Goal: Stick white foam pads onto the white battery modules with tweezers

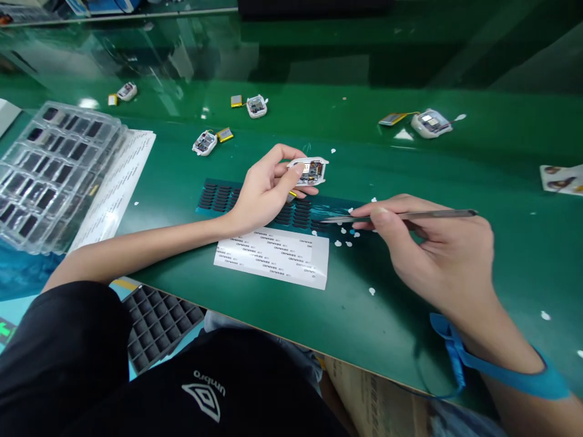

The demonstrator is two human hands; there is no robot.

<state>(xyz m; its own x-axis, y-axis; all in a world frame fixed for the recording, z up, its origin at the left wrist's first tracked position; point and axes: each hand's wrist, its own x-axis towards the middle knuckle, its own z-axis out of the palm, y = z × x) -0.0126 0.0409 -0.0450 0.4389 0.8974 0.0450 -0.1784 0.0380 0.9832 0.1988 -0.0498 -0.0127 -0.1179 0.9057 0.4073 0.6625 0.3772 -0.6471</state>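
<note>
My left hand is closed around a small white device housing with its circuit board facing up. A bit of a yellow-edged battery shows under the fingers. In my right hand is a pair of metal tweezers, pinched between thumb and fingers. Their tips are at the right end of the rows of small black strips on a blue-green sheet. Whether the tips grip a strip is too small to tell. A white printed sheet lies just below, partly against the strips' sheet.
Open housings with batteries lie farther back, such as one housing at right and another at left. Stacked clear compartment trays stand at far left. Small white tabs are scattered about. A blue wrist strap with a cord circles my right wrist.
</note>
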